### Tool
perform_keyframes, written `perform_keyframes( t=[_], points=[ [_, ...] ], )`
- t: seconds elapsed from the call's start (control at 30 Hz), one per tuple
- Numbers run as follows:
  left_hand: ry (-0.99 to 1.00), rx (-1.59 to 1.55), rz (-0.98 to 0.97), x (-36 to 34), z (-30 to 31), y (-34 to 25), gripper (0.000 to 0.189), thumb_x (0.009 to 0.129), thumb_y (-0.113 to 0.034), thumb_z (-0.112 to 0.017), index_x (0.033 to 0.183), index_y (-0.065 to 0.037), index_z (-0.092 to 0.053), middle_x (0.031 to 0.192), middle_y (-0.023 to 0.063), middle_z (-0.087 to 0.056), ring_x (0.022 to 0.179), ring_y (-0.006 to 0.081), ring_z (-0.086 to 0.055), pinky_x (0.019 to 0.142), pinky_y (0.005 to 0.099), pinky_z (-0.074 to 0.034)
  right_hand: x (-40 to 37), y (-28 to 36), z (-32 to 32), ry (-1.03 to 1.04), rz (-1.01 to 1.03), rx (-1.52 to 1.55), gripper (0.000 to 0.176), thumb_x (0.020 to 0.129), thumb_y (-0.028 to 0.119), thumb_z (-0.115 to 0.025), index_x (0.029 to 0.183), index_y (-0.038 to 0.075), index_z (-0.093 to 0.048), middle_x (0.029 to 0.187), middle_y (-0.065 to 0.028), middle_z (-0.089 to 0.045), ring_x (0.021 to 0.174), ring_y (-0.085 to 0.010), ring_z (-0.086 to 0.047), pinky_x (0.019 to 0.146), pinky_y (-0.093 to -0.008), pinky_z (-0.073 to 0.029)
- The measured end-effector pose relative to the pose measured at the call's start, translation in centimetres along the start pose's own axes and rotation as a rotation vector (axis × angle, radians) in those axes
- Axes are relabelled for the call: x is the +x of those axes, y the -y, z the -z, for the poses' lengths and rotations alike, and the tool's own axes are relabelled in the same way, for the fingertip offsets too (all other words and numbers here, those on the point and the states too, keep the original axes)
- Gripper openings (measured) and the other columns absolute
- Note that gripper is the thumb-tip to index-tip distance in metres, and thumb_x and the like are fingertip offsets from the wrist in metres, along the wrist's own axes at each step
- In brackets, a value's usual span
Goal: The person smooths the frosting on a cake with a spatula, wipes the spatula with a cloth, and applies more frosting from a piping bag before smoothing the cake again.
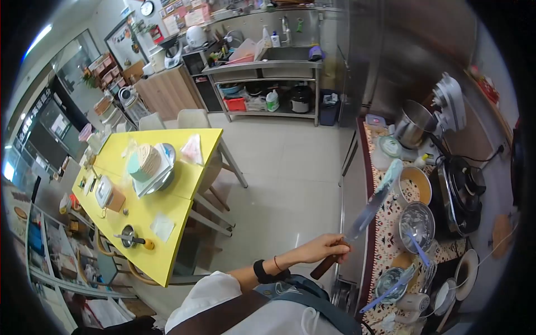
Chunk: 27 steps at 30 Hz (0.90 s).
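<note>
Long metal spatula with dark brown handle (365, 218), tip coated in pale blue cream, tilted up over left edge of flower-patterned bench (385, 223). Left hand (330, 249) closed round handle; right hand out of view, state cannot be told. Cream on blade, not wiped off; steel bowl (413, 215) smeared, unwashed. Around: tan-lined round bowl (421, 181), small clear bowl (385, 282), blue spatula (382, 300) across it. Crowded row leaves little room to lay blade down.
</note>
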<state>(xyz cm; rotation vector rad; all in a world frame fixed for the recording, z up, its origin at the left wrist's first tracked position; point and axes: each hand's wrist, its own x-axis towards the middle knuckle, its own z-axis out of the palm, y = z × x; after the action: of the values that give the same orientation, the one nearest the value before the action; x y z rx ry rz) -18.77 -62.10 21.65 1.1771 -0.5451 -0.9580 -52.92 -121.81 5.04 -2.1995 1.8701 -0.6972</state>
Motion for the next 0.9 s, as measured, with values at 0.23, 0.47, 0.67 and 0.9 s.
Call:
perform_keyframes(
  t=[0.23, 0.47, 0.67, 0.9],
  points=[
    [-0.187, 0.042, -0.087, -14.2, 10.9, -0.7, 0.026, 0.092, -0.022, -0.048, 0.1, 0.002, -0.052, 0.078, 0.005, -0.055, 0.072, 0.0118, -0.055, 0.07, 0.0255, -0.047, -12.3, 16.9, 6.8, 0.034, 0.2, 0.558, 0.018, 0.088, 0.023, -0.044, 0.087, 0.008, -0.053, 0.072, -0.0089, -0.049, 0.065, -0.0207, -0.05, 0.062, -0.0331, -0.043],
    [-0.614, 0.012, -0.21, -31.6, 19.5, -2.1, 0.023, 0.092, -0.019, -0.047, 0.101, 0.003, -0.051, 0.078, 0.0042, -0.055, 0.073, 0.0114, -0.055, 0.07, 0.0245, -0.046, -26.6, 36.3, 11.9, 0.525, 0.435, 1.38, 0.016, 0.09, 0.019, -0.042, 0.082, 0.009, -0.051, 0.065, -0.0053, -0.045, 0.059, -0.0164, -0.047, 0.058, -0.0302, -0.042],
    [-1.248, -0.107, -0.483, -43.6, 21.3, 1.0, 0.017, 0.091, -0.014, -0.047, 0.098, 0.001, -0.051, 0.072, 0.0034, -0.053, 0.068, 0.0103, -0.053, 0.062, 0.0233, -0.044, -52.7, 65.3, 11.3, 1.837, 0.423, 1.793, 0.029, 0.095, 0.024, -0.038, 0.068, 0.014, -0.042, 0.057, 0.0025, -0.03, 0.05, -0.0077, -0.03, 0.049, -0.0236, -0.029],
    [-1.914, -0.425, -0.899, -50.5, 27.3, 4.2, 0.013, 0.087, -0.013, -0.056, 0.082, -0.006, -0.046, 0.056, -0.0012, -0.041, 0.045, 0.007, -0.039, 0.042, 0.0208, -0.033, -90.2, 80.9, 18.2, 2.645, 0.818, 1.36, 0.05, 0.095, 0.043, -0.031, 0.054, 0.015, -0.028, 0.046, 0.0029, -0.027, 0.043, -0.0113, -0.031, 0.046, -0.0263, -0.033]
  ],
)
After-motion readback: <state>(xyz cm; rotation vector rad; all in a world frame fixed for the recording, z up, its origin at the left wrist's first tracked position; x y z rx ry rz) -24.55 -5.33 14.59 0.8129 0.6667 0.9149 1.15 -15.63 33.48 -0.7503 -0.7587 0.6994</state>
